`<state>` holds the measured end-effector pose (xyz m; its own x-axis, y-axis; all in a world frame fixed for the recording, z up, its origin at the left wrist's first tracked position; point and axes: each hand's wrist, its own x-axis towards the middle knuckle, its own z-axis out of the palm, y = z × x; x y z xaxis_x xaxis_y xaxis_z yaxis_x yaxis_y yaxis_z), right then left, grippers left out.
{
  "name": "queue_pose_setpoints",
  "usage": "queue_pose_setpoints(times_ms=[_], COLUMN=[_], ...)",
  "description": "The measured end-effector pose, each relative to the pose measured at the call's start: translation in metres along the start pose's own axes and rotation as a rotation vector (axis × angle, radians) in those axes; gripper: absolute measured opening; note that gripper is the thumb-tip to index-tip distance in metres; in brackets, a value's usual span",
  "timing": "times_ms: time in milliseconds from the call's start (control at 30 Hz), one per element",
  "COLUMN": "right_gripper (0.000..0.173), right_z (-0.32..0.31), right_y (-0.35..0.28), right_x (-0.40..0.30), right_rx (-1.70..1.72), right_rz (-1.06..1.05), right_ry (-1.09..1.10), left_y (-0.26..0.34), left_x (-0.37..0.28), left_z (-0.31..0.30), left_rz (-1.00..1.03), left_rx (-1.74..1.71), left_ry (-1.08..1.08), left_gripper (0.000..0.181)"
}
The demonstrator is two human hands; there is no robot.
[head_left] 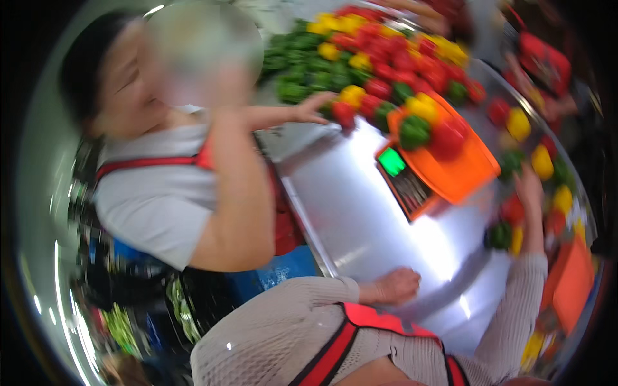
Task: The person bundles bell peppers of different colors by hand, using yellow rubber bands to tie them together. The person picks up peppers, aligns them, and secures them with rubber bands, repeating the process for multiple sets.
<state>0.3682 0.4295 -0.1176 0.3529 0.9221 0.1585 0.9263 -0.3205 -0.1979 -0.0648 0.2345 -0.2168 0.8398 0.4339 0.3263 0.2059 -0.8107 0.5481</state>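
Observation:
My left hand [398, 284] is curled into a loose fist over the shiny metal table [333, 202], and nothing shows in it. My right hand [529, 186] reaches among loose bell peppers at the right, its fingertips at a green bell pepper [512, 163]. Blur hides whether they grip it. Between and beyond my hands stands a digital scale [413, 190] with a lit green display and an orange tray [470, 171]. On the tray sit a large red bell pepper [449, 137], a green bell pepper [414, 131] and a yellow bell pepper [423, 108].
A heap of red, yellow and green bell peppers [386, 58] covers the table's far end. At the left stands a person [159, 193] in a red apron, one hand [314, 108] at the heap. An orange container [569, 284] is at the right. Other people stand across the table.

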Motion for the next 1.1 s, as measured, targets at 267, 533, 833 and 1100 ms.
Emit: queue_pose_setpoints(times_ms=[267,533,833,1100], right_gripper=[0.031,0.021,0.024,0.023], right_z=[-0.032,0.005,-0.039,-0.025], right_y=[-0.047,-0.097,-0.053,0.086], right_x=[-0.192,-0.445,-0.447,-0.368], right_rx=[0.432,0.676,0.556,0.253], right_rz=[-0.116,0.187,0.200,0.386], right_ry=[0.216,-0.076,0.024,0.178], left_y=[0.022,0.016,0.025,0.095], left_x=[0.008,0.017,0.014,0.024], left_z=[0.001,0.011,0.023,0.073], left_rz=[-0.084,0.072,-0.106,-0.215], left_rx=[-0.078,0.032,0.078,0.128], left_ry=[0.014,0.102,0.118,0.150], left_gripper=[0.018,0.018,0.019,0.017])
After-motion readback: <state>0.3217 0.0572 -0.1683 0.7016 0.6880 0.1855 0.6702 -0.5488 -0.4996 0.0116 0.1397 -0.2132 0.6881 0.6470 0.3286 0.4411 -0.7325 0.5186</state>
